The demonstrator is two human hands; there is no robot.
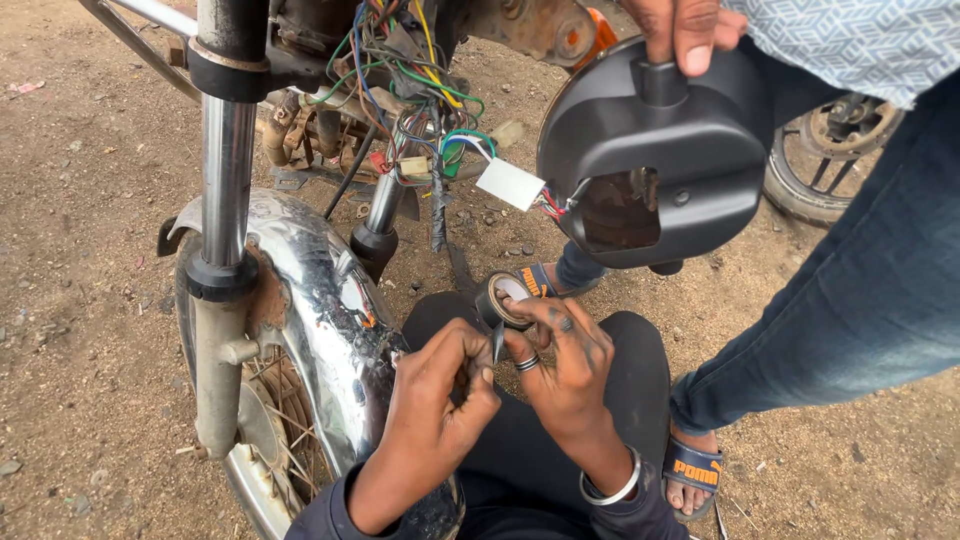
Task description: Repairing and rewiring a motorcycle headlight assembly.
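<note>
While we look down at our lap, the roll of black tape (503, 298) sits in our right hand (565, 365), fingers curled around it, held just above our knees and below the headlight housing (655, 150). A short strip of tape (497, 343) runs down from the roll to our left hand (435, 400), which is closed, pinching the strip's free end between thumb and fingertips. Both hands are close together, nearly touching. Ring and metal bangle (612, 490) on the right hand side.

Outward from there: the black headlight housing hangs above the hands, gripped at its top by another person's hand (683, 28); that person stands to our right in jeans (850, 300) and sandals (692, 470). A white connector (510, 184) and a wire bundle (410, 70) link the housing to the motorcycle's stripped front end. Left of our hands are the chrome front mudguard (320, 290), the fork leg (222, 270) and the spoked front wheel (275, 420). Bare dirt ground (80, 250) all around. A second wheel (835, 150) is partly visible behind the standing person.
</note>
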